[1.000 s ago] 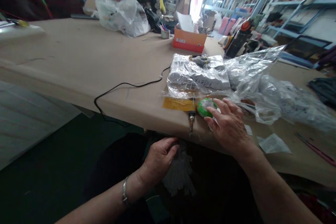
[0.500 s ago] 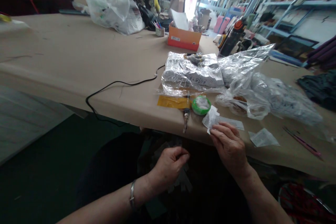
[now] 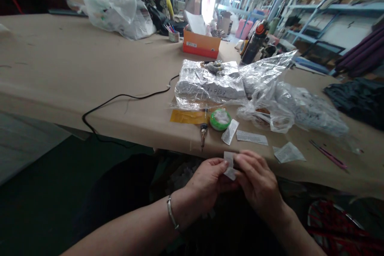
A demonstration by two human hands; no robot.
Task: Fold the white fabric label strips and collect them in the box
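My left hand (image 3: 207,178) pinches a small white label (image 3: 229,161) at the near edge of the table (image 3: 144,60), its long side running away from me; my right hand (image 3: 259,182), fingers narrow, meets its right side, grip unclear.
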